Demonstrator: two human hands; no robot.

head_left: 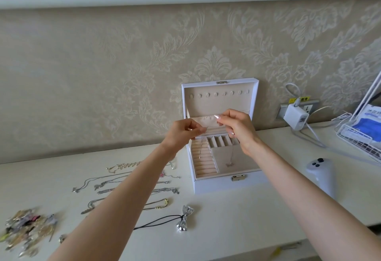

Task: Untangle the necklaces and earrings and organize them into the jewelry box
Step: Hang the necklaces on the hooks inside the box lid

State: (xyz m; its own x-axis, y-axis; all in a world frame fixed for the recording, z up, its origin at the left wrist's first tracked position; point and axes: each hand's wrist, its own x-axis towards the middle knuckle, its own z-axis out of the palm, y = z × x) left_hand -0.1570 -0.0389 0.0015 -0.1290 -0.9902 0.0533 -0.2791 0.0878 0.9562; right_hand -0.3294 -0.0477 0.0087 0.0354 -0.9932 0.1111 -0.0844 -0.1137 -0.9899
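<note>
- Above the open box (226, 184), the left hand (183, 132) and right hand (237, 128) are raised side by side, a little apart, in front of the pocket on the lid (219, 96).
- Each hand has its thumb and fingers curled together, pinching one end of a thin silver necklace (200, 149).
- The chain drops from each hand into the box: the left strand hangs over the ridged ring rolls, and the right strand runs down to a small pendant (228, 164) that lies on or just over the floor of the large compartment; I cannot tell which.
- The lid stands upright against the patterned wall (103, 65), with a row of small hooks along its top inside.
- The box sits on a white table (237, 219), its metal clasp facing the person.
- Left of the box, partly under the left forearm, several chains (115, 183) lie stretched out in rough rows, apart from one another.
- Nearer the person, a silver bow (185, 217) on a black cord lies by itself.
- At the table's near left edge sits a blurred heap (26, 229) of small mixed jewelry, too blurred to tell piece from piece.
- Right of the box lies a white controller (319, 172).
- Behind it, a white charger (295, 116) is plugged into a wall socket, its cable trailing along the table.
- At the far right stands a wire basket (350, 139) that holds a blue and white packet.
</note>
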